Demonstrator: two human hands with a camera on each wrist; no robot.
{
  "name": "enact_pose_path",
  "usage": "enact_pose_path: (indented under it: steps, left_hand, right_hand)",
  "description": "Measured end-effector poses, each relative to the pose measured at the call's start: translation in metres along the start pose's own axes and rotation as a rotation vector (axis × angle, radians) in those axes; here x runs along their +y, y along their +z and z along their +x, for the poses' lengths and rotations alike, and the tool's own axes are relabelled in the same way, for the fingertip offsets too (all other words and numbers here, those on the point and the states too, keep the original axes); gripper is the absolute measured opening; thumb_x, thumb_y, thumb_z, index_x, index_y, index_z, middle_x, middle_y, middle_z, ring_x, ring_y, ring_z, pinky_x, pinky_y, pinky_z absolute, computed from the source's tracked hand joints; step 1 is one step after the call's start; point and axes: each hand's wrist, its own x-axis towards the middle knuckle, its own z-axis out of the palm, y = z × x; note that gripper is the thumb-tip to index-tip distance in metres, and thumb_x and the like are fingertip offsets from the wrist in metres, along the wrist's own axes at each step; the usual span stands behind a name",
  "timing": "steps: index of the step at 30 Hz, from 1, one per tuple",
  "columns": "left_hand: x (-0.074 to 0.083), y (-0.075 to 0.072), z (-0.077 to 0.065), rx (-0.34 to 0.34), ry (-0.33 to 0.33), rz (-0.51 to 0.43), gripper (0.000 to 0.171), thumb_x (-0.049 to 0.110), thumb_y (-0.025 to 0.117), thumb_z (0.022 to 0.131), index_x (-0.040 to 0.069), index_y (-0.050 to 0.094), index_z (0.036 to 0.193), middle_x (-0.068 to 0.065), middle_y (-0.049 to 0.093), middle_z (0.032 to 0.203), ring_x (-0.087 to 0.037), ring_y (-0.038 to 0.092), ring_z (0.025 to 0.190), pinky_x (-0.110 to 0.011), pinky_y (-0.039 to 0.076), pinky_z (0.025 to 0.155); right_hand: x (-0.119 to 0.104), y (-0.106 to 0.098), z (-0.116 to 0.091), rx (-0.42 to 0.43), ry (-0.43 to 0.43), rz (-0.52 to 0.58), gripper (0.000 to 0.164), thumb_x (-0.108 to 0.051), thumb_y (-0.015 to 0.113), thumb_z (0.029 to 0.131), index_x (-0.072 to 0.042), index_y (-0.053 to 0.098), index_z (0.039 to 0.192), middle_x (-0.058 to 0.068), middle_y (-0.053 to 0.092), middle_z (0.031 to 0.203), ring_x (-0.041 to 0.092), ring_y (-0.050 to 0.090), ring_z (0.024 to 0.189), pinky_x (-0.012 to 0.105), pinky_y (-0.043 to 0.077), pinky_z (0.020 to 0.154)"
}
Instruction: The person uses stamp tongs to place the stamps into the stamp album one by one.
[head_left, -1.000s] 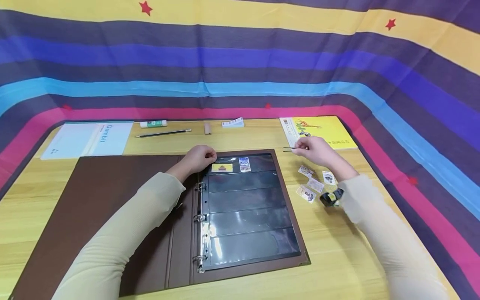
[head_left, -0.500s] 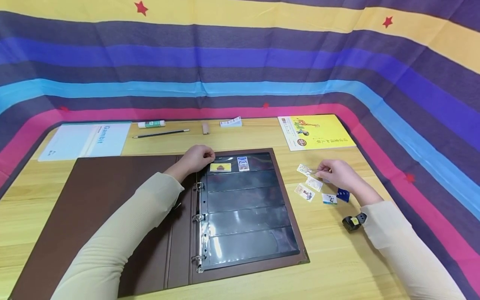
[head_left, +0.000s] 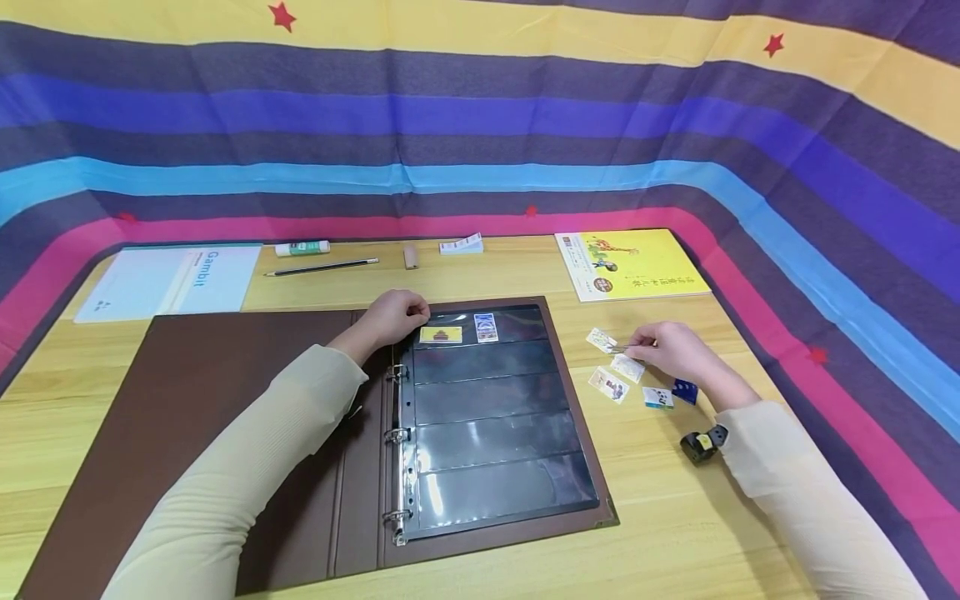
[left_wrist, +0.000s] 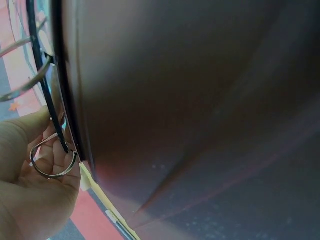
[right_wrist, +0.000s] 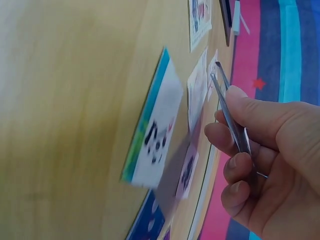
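Observation:
A brown ring-binder stamp album [head_left: 247,433] lies spread on the table, with a black pocket page [head_left: 487,400] on its right side. My left hand [head_left: 393,318] pinches that page's top left corner, beside a metal ring [left_wrist: 52,172]. In the top pocket row are a yellow stamp [head_left: 441,334] and a blue-and-white stamp [head_left: 486,327]. My right hand [head_left: 675,352] holds metal tweezers [right_wrist: 231,117] between thumb and fingers. Their tips are at a pale stamp [head_left: 601,340]; whether they grip it I cannot tell. Several loose stamps lie around, including a panda-like one [right_wrist: 156,135].
Along the back are a white notebook [head_left: 168,283], a glue stick [head_left: 302,248], a pencil [head_left: 322,267], an eraser [head_left: 410,257] and paper slips [head_left: 462,244]. A yellow book [head_left: 637,265] lies at back right. A black device [head_left: 699,447] is at my right wrist.
My right hand has come down and right from beside the yellow book to the loose stamps with the tweezers. A pale stamp has shifted slightly left. My left hand stays at the page corner.

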Motion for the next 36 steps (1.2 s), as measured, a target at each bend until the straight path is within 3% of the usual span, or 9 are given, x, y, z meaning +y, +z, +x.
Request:
enact_pose_path:
  steps: [13,22,30,36]
  left_hand:
    - [0.000,0.001,0.001,-0.005,-0.014,-0.005,0.010,0.015,0.049,0.083,0.010,0.058,0.083,-0.003,0.052,0.082,-0.018,0.045,0.072,-0.031,0.038,0.066]
    - [0.002,-0.001,-0.002,-0.003,0.003,-0.024,0.010,0.013,0.049,0.083,0.008,0.058,0.084,-0.004,0.052,0.083,-0.018,0.045,0.073,-0.032,0.038,0.066]
    - [0.001,-0.001,-0.002,0.001,-0.005,-0.009,0.010,0.014,0.049,0.083,0.009,0.058,0.083,-0.003,0.053,0.082,-0.017,0.045,0.072,-0.032,0.038,0.066]
    - [0.000,-0.001,-0.001,-0.004,0.002,-0.006,0.011,0.015,0.049,0.083,0.009,0.058,0.084,-0.003,0.053,0.083,-0.017,0.045,0.072,-0.031,0.038,0.066]
  right_hand:
    - [-0.009,-0.001,0.013,-0.009,0.080,0.006,0.015,-0.022,0.057,0.078,-0.009,0.060,0.072,0.002,0.054,0.062,0.014,0.043,0.053,0.028,0.034,0.051]
    - [-0.011,-0.007,0.010,-0.127,0.047,0.104,0.015,-0.021,0.058,0.077,-0.007,0.061,0.074,0.002,0.055,0.062,0.014,0.045,0.052,0.028,0.037,0.049]
    - [-0.009,-0.003,0.029,-0.071,0.102,0.080,0.013,-0.023,0.058,0.077,-0.010,0.059,0.079,0.002,0.055,0.072,0.016,0.047,0.065,0.031,0.036,0.061]
    - [-0.008,0.000,0.038,-0.081,0.075,0.037,0.010,-0.020,0.062,0.074,-0.010,0.060,0.073,-0.001,0.055,0.066,0.015,0.046,0.059,0.030,0.035,0.058]
